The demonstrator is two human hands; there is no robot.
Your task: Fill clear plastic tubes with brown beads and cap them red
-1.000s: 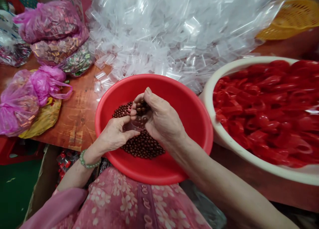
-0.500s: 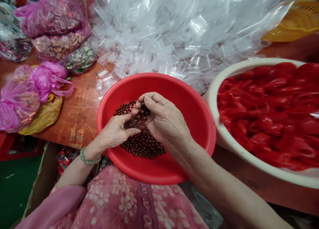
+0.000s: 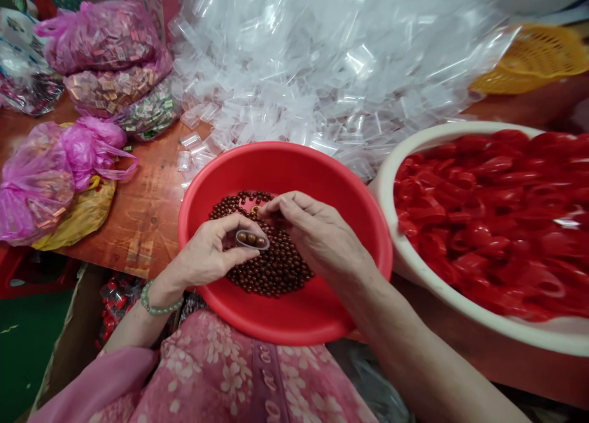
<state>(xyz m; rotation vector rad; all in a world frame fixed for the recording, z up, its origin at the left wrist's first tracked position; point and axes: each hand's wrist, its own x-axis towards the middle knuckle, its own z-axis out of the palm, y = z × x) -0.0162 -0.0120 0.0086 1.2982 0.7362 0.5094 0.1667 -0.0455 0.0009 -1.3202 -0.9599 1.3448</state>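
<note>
A red basin stands in front of my lap with a heap of shiny brown balls in it. My left hand is over the basin's left side, thumb and fingers closed round a small clear plastic container. Its oval mouth faces up toward me, and several brown balls show inside. To the right of the container, my right hand is above the heap, apart from the left hand. Its fingers are curled against the thumb; what they hold, if anything, is hidden.
Behind the basin, clear plastic containers lie in a big heap. A white tub of red plastic pieces stands at right, a yellow basket beyond it. Pink bags of small packets are at left, on the wooden table.
My right hand has drawn away from the container, slightly right and down. The balls that showed in its fingers are out of sight. The container's mouth, with balls inside, is now visible.
</note>
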